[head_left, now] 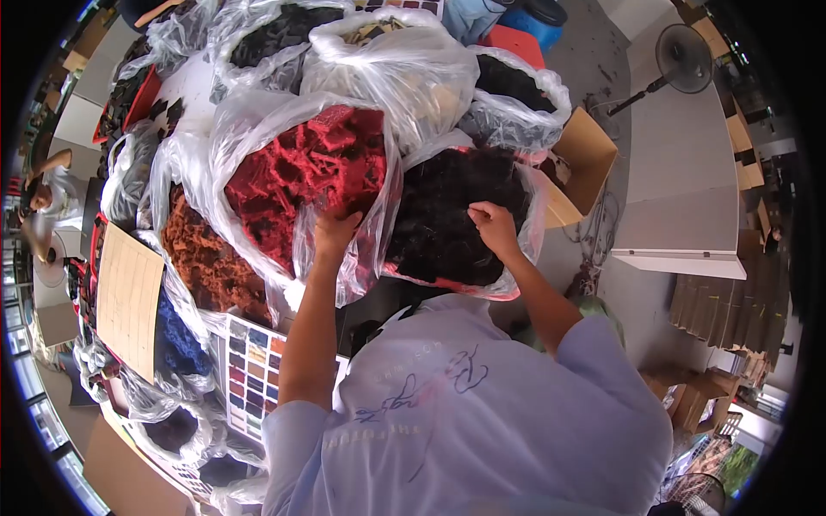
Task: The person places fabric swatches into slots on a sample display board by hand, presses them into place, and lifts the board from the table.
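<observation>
My left hand (pixel 335 230) has its fingers curled at the near edge of a clear plastic bag (pixel 194 176) full of fuzzy red pieces (pixel 305 176). Whether it grips a piece or the plastic is hidden. Over another lined bag, heaped with dark fuzzy pieces (pixel 452 193), is my right hand (pixel 492 225). Its thumb and fingers are pressed together, and what they may pinch is too dark to make out.
Rust-brown pieces (pixel 211 249) and blue pieces (pixel 181 340) lie in bags at the left, beside a tan board (pixel 129 297) and a colour sample chart (pixel 249 374). At the right are an open cardboard box (pixel 585 168) and a standing fan (pixel 684 58). Another person (pixel 60 202) is far left.
</observation>
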`<state>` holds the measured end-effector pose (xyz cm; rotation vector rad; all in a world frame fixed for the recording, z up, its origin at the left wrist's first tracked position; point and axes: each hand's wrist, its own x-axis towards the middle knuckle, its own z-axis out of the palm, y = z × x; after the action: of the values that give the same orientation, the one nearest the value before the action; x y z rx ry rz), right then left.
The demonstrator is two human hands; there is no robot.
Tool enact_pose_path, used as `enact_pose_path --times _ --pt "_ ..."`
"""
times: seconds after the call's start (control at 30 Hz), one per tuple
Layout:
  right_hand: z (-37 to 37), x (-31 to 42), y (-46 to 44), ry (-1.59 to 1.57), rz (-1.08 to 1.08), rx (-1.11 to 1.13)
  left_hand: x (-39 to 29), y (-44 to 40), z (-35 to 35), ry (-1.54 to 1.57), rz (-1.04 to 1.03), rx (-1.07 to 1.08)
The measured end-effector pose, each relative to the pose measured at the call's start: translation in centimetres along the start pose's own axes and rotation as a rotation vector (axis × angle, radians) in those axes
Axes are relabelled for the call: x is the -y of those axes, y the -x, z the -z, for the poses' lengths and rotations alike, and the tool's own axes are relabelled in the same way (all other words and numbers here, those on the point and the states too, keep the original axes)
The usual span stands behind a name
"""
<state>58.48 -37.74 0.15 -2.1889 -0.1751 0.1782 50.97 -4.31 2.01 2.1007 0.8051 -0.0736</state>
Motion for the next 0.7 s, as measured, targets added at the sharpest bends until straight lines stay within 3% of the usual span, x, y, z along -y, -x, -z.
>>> enact_pose_path --times 0.07,0.13,0.2,0.27,0.33,0.4,0.5,0.7 --pt "0.4 -1.2 -1.3 0.05 0.019 -0.014 0.0 1.0 0.4 -0.049 0.058 0.018" --pt "0.1 -2.2 -2.7 0.07 0.109 0.048 0.7 1.7 1.5 0.108 0.058 0.008" --pt "-0.1 -2.5 -4.3 0.073 0.076 0.129 1.2 2.3 3.1 0.094 -0.032 -0.095" --pt "-0.5 -3.2 -5.7 0.487 0.416 0.374 -0.5 3.7 5.7 0.341 0.009 -0.071" --pt "-1.3 -2.7 -6.9 0.57 0.361 0.488 -0.9 4.3 7.5 0.614 0.03 -0.027" --pt "-2.4 -2.2 -8.3 0.929 0.233 0.787 1.3 4.0 8.0 0.211 -0.053 -0.136" --pt "-1.6 -0.6 -9.0 0.783 0.331 0.823 3.7 5.1 8.5 0.257 0.02 -0.167" --pt "-1.1 -2.2 -9.0 0.81 0.334 0.976 5.5 9.1 7.8 0.323 0.123 -0.25"
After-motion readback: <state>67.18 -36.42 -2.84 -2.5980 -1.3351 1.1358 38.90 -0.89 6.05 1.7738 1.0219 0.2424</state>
